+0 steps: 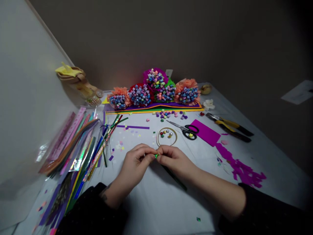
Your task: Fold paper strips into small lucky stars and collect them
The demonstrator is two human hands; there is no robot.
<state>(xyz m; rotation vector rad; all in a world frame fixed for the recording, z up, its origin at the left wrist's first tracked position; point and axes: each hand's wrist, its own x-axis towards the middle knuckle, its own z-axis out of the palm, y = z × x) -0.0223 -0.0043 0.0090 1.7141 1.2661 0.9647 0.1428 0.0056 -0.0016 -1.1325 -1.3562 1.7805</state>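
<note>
My left hand (pixel 137 161) and my right hand (pixel 172 158) meet over the white table (pixel 151 202), fingers pinched together on a tiny shiny green folded paper piece (pixel 156 155). A thin dark green strip (pixel 174 178) trails from under my right hand toward me. Just beyond my fingers lies a gold ring (pixel 166 137) with a few small shiny stars inside it.
Scissors with black handles (pixel 187 130) and a magenta paper sheet (pixel 205 132) lie to the right, with yellow-handled pliers (pixel 230 126) further right. Magenta scraps (pixel 241 169) are strewn right. Packets of coloured strips (pixel 75 150) lie left. Star-filled paper bouquets (pixel 154 91) stand at the back.
</note>
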